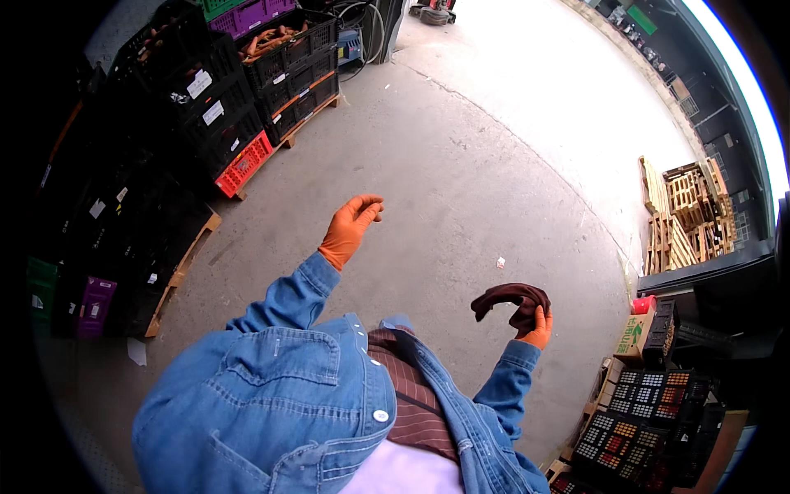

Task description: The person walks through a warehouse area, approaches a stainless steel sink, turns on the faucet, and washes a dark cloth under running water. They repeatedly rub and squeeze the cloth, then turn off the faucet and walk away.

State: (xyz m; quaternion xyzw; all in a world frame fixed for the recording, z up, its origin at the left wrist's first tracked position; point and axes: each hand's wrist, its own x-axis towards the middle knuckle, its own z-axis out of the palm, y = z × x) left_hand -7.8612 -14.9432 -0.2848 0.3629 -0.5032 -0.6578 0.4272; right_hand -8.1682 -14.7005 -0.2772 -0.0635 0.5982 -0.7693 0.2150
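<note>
To hold this soft, dark maroon, curved cloth (520, 295) well, I think I need a snug pinch on its end so it can't slip. My right hand (539, 329), in a thin orange glove, grips it out to my right, and it curls leftward over the smooth grey floor (428, 247). My left hand (350, 230), orange-gloved too, reaches forward with bent fingers, seemingly empty; I can't tell if its tips touch.

Glare from the upper right bleaches the far floor (559, 90); crates (99, 222) at left sink into shadow.
</note>
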